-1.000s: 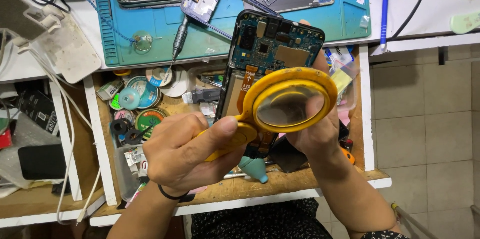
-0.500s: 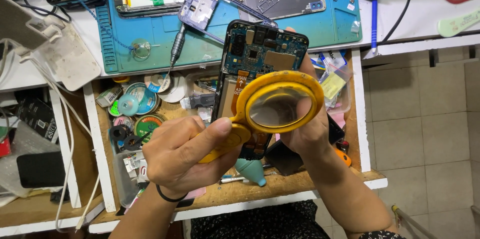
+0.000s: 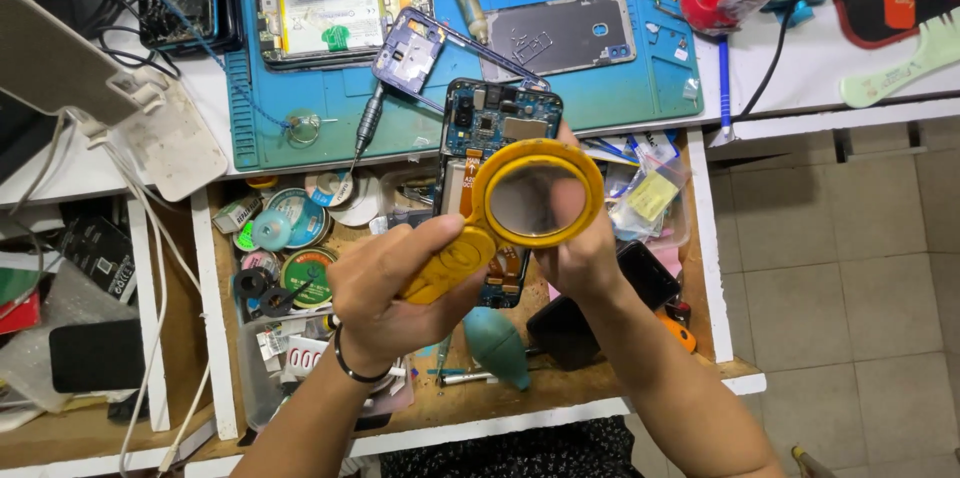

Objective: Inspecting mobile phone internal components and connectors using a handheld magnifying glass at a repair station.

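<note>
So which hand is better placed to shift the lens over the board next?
Probably the left hand: it grips the yellow magnifier by its handle, while the right hand holds the opened phone behind the lens.

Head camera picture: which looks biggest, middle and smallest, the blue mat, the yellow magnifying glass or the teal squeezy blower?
1. Blue mat, by far the widest.
2. Yellow magnifying glass, held in the left hand; it is nearer the camera, so it looks larger than it is.
3. Teal squeezy blower, partly hidden behind the arms, so I am less sure.
</note>
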